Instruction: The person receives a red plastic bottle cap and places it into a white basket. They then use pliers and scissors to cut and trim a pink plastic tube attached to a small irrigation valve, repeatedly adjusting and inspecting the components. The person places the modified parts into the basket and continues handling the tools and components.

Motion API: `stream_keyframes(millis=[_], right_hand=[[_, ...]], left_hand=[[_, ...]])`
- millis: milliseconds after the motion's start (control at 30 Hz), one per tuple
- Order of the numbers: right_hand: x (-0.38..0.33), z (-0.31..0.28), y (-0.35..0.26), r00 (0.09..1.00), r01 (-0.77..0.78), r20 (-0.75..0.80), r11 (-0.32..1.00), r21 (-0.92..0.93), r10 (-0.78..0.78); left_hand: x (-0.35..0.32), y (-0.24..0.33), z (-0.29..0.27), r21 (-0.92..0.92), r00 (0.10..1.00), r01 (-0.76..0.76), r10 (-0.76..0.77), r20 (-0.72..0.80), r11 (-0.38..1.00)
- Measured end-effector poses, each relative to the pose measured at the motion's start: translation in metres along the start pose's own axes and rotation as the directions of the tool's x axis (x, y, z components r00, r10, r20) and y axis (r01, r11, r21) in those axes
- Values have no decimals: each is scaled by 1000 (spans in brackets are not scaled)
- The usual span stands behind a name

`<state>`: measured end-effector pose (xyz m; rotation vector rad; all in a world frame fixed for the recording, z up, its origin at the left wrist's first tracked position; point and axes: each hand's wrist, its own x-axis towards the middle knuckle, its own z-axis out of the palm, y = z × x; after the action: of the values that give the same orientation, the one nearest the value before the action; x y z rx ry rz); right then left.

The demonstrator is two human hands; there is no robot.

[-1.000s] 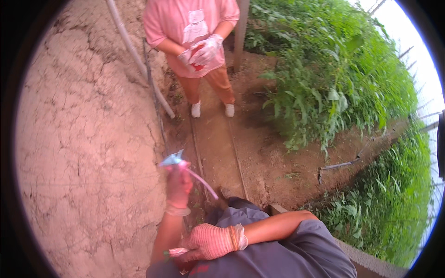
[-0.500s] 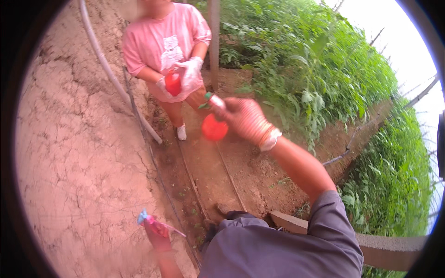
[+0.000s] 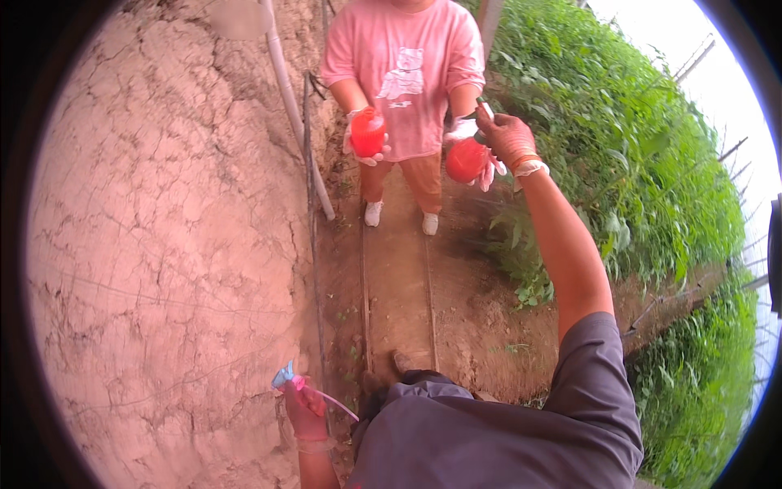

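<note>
My right hand (image 3: 513,145), in a glove, reaches far forward and grips the green and white trigger top of a red spray bottle (image 3: 467,160). A co-worker's white-gloved hand (image 3: 489,173) is at that bottle, behind and below it; whether it grips the bottle is hard to tell. In the co-worker's other gloved hand is a second red bottle (image 3: 367,134). Low on the left, my gloved left hand (image 3: 306,419) is closed on a blue and pink spray head (image 3: 283,376) with a thin pink dip tube trailing to the right.
A cracked earthen wall (image 3: 171,244) rises along the left, with a pale pipe (image 3: 295,106) and a dark hose (image 3: 310,204) beside it. The co-worker in a pink shirt (image 3: 407,73) stands on the narrow dirt path (image 3: 399,285). Dense green plants (image 3: 603,138) line the right.
My right hand has carried the red spray bottle forward to the co-worker's hand. The co-worker's hands have parted, one keeping its own red bottle. My left hand still has the spray head.
</note>
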<state>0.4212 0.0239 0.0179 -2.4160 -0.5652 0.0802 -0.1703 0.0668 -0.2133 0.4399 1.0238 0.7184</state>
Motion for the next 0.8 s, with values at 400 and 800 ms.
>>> stream_keyframes(millis=[400, 800], right_hand=[[0, 62, -30, 847, 275, -459, 960, -55, -269], [-35, 162, -63, 913, 402, -8, 894, 198, -409]], left_hand=[[-24, -5, -3, -51, 991, -83, 77, -108, 995], [-31, -6, 2, -78, 966, -140, 119, -229, 987]])
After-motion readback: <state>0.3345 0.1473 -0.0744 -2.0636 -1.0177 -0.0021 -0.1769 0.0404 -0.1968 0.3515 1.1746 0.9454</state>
